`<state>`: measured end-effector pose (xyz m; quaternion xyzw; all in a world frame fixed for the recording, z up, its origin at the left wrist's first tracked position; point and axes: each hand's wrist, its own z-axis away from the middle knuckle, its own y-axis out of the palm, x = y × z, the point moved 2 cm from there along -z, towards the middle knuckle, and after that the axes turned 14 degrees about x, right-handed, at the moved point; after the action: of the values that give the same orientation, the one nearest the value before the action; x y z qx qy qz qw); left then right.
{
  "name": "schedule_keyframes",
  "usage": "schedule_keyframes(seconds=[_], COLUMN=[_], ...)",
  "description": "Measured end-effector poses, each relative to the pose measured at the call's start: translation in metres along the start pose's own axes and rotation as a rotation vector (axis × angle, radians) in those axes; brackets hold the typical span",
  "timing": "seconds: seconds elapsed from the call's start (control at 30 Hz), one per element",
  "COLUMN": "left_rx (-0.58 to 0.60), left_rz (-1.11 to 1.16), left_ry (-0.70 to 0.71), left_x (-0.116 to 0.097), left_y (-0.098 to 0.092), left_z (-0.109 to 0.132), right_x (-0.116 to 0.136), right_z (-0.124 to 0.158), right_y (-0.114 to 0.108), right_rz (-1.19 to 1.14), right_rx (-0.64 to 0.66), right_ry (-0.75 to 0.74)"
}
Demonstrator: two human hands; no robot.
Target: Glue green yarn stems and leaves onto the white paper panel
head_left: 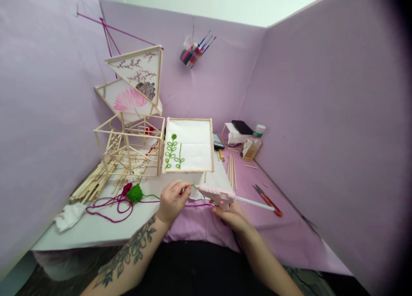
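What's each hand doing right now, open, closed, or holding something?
Left hand: closed, pinching the green yarn at the glue gun's nozzle.
Right hand: closed around the pink glue gun.

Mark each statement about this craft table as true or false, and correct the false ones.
1. The right hand holds a pink glue gun. True.
2. The left hand pinches a strand of green yarn at the glue gun's nozzle. True.
3. The framed white panel carries a blue flower design. False: the looped plant design on it is green.
4. The orange-handled snips are in the left hand. False: they lie on the purple cover to the right of both hands, untouched.
5. A ball of green yarn sits left of the left hand. True.
6. The cup of pens stands on the table. False: it hangs on the purple back wall.
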<state>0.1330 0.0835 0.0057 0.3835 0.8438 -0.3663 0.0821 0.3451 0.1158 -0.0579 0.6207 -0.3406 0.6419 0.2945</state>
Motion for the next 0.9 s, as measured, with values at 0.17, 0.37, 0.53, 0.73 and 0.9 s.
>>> schedule_keyframes(seconds=[0.17,0.37,0.53,0.73,0.9], left_rx=[0.026,0.039,0.029,0.025,0.156], left_rz=[0.019,0.0,-0.066,-0.11,-0.255], left_ry=[0.014,0.056,0.102,0.086,-0.212], left_x=[0.0,0.0,0.0,-0.016,-0.009], left_y=[0.0,-0.001,0.001,-0.041,-0.099], left_z=[0.001,0.002,0.006,-0.02,-0.096], right_x=[-0.002,-0.003,0.006,0.015,0.017], right_z=[0.0,0.0,0.003,0.006,0.004], right_y=[0.0,0.0,-0.001,-0.01,-0.007], right_rz=[-0.03,-0.104,-0.37,-0.597,-0.603], right_rx=[-0.003,-0.023,-0.074,-0.219,-0.196], right_ry=[0.024,-0.007,-0.275,-0.427,-0.416])
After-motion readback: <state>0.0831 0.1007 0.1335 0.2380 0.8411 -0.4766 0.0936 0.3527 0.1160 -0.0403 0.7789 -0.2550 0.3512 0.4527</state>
